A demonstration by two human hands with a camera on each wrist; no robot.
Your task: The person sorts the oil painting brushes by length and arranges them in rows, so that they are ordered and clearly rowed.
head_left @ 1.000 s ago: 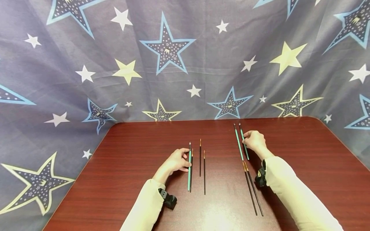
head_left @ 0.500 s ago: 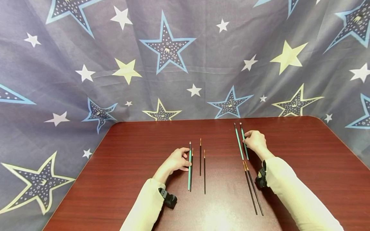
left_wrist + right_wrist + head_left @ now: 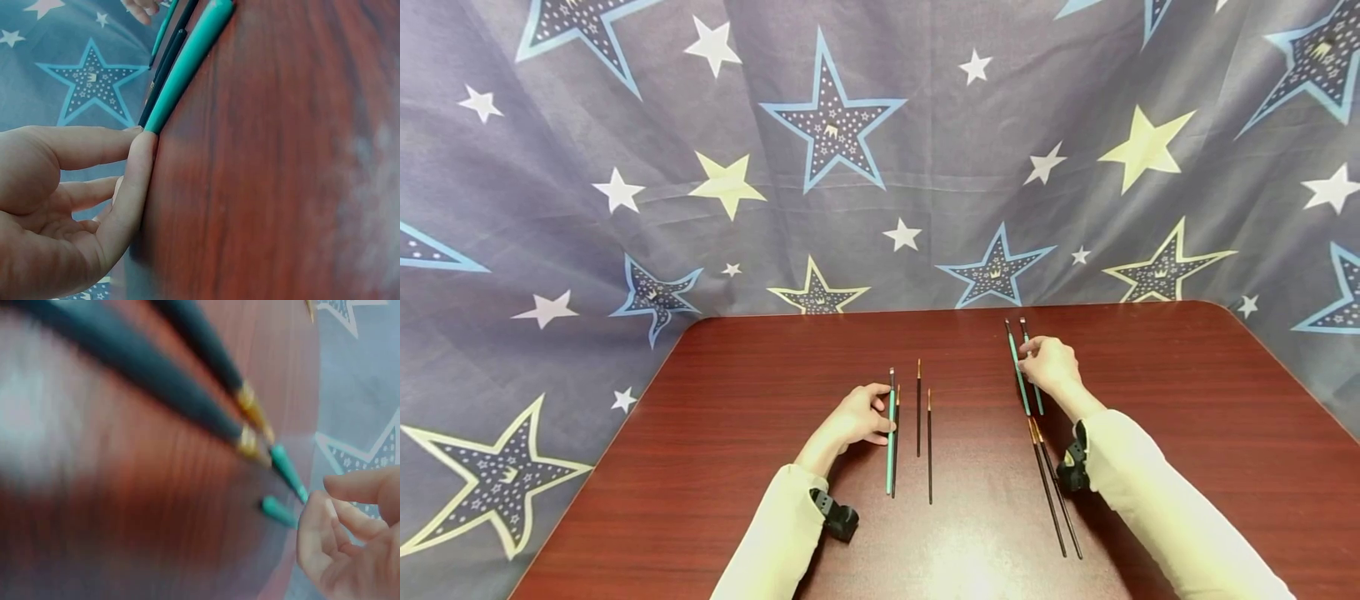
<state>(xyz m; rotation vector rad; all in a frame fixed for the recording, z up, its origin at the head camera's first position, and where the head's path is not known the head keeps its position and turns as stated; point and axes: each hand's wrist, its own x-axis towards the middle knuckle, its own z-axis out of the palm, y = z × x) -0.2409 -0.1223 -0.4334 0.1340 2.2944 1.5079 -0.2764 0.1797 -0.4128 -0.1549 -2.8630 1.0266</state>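
My left hand (image 3: pixel 855 417) pinches a teal paintbrush (image 3: pixel 890 458) with thumb and index finger; in the left wrist view their tips meet at its teal handle (image 3: pixel 187 65). A black paintbrush (image 3: pixel 895 462) lies right alongside it. My right hand (image 3: pixel 1051 365) reaches over two teal brushes at the back right. Its thumb and index tips are slightly apart, right at the left teal paintbrush (image 3: pixel 1019 385). The right teal paintbrush (image 3: pixel 1039 400) passes under the hand, partly hidden. In the right wrist view the teal handle (image 3: pixel 289 472) ends beside the thumb.
Between the hands lie two thin black paintbrushes, one farther back (image 3: pixel 918 417) and one nearer (image 3: pixel 930 458). A black pair (image 3: pixel 1048 492) lies in front of the teal pair at right. Behind the reddish-brown table (image 3: pixel 737 358) hangs a star-patterned cloth (image 3: pixel 925 167).
My right hand has moved slightly left, from the right teal paintbrush to the left one. The right teal paintbrush shifted slightly before that. My left hand stays where it was.
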